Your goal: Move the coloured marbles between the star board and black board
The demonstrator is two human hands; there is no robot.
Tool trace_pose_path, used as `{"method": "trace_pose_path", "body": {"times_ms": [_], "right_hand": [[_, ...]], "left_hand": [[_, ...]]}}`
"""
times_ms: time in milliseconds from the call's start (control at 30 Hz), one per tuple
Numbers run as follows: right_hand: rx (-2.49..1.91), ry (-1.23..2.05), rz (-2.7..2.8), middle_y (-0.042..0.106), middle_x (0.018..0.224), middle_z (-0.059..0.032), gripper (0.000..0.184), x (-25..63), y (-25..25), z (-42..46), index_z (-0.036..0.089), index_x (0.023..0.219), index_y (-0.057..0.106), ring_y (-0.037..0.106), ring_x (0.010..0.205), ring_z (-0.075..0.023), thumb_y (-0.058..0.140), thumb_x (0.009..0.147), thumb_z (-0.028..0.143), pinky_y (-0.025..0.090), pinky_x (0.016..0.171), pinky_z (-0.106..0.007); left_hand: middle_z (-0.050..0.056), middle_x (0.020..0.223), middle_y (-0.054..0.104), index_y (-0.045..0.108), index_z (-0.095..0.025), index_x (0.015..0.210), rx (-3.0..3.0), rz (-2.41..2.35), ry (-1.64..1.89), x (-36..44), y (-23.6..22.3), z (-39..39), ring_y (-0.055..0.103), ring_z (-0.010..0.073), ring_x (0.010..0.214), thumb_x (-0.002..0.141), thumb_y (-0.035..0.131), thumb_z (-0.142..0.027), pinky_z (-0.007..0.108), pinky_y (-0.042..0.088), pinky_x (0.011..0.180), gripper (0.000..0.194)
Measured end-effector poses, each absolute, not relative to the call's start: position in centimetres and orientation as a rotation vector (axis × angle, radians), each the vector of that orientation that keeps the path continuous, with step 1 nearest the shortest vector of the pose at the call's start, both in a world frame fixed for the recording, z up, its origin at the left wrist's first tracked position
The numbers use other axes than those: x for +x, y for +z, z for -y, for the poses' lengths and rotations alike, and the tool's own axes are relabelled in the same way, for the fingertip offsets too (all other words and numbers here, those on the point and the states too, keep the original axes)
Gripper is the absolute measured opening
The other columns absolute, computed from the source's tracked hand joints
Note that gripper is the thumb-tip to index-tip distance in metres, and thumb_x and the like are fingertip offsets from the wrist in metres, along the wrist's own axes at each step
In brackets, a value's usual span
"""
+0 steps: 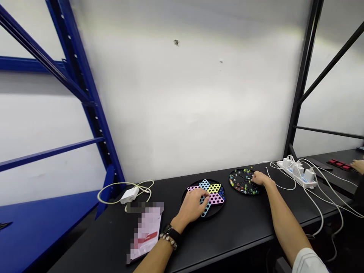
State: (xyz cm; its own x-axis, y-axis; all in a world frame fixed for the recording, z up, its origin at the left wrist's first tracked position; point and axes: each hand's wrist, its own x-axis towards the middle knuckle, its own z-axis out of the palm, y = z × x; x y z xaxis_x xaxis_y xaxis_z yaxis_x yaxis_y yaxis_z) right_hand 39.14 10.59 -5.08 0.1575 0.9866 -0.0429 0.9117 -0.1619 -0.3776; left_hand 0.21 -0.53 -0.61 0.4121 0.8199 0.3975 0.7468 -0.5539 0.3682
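A star-shaped Chinese checkers board [216, 198] with pink, yellow and light-blue points full of holes lies on a round black tray. Above its middle is my left hand [196, 203], fingers curled and thumb near the index finger; whatever they pinch, if anything, is hidden. Blue marbles [222, 194] sit along the tray's right side. My right hand [259, 178] reaches down into a second round black tray [247, 193] at its right edge, fingers bunched together, their tips hidden. Loose glass marbles [238, 184] of several colours are scattered in that tray.
A phone [148, 235], partly blurred out, lies left of my forearm on the black table [227, 235]. Behind it is a white charger [129, 194] with cable. At right, a power strip [297, 174] trails several white cables. Another person's hand [358, 165] shows at the far right.
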Motion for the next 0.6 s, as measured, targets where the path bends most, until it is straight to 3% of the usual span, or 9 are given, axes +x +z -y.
{"method": "trace_pose_path", "body": {"times_ms": [100, 233, 367, 500, 600], "right_hand": [[-2.081, 0.531, 1.754, 0.060, 0.068, -0.0019, 0.018, 38.9, -4.6, -10.4, 0.018, 0.074, 0.058, 0.055, 0.060, -0.0144, 0.059, 0.083, 0.033, 0.041, 0.056, -0.025], [-1.574, 0.927, 1.250, 0.048, 0.061, 0.0022, 0.032, 38.8, -3.0, -10.0, 0.018, 0.079, 0.054, 0.040, 0.047, -0.0092, 0.043, 0.092, 0.045, 0.031, 0.044, -0.021], [-1.178, 1.264, 0.889, 0.048, 0.062, -0.0002, 0.038, 39.1, -1.7, -9.8, 0.018, 0.081, 0.051, 0.034, 0.043, -0.0082, 0.030, 0.096, 0.046, 0.024, 0.038, -0.019], [-1.539, 1.020, 1.073, 0.051, 0.061, -0.0017, 0.035, 39.2, -2.3, -9.9, 0.018, 0.080, 0.053, 0.033, 0.042, -0.0084, 0.033, 0.094, 0.042, 0.024, 0.039, -0.020], [-1.849, 0.729, 1.228, 0.056, 0.064, -0.0036, 0.022, 39.0, -3.4, -10.1, 0.018, 0.073, 0.055, 0.047, 0.051, -0.0121, 0.052, 0.085, 0.037, 0.033, 0.046, -0.023]], "left_hand": [[0.003, 0.098, 0.073, 0.068, -0.024, 0.088, 2.524, -1.414, 0.826, 0.2, -0.5, 0.6, 0.064, 0.0213, 0.097, 0.088, 0.050, -0.034, 0.034, 0.045, 0.088, 0.021], [0.002, 0.098, 0.073, 0.068, -0.024, 0.088, 2.532, -1.413, 0.817, 0.3, -0.5, 0.5, 0.064, 0.0212, 0.097, 0.088, 0.050, -0.033, 0.033, 0.044, 0.088, 0.019], [0.001, 0.099, 0.072, 0.068, -0.025, 0.089, 2.536, -1.411, 0.815, 0.2, -0.7, 0.5, 0.064, 0.0211, 0.098, 0.089, 0.051, -0.032, 0.034, 0.044, 0.089, 0.019], [0.001, 0.099, 0.073, 0.068, -0.025, 0.089, 2.535, -1.409, 0.804, 0.2, -0.7, 0.4, 0.064, 0.0211, 0.099, 0.089, 0.051, -0.032, 0.034, 0.044, 0.089, 0.018], [0.001, 0.099, 0.072, 0.067, -0.025, 0.089, 2.532, -1.410, 0.803, 0.2, -0.7, 0.4, 0.064, 0.0213, 0.099, 0.089, 0.051, -0.033, 0.035, 0.044, 0.089, 0.019]]}}
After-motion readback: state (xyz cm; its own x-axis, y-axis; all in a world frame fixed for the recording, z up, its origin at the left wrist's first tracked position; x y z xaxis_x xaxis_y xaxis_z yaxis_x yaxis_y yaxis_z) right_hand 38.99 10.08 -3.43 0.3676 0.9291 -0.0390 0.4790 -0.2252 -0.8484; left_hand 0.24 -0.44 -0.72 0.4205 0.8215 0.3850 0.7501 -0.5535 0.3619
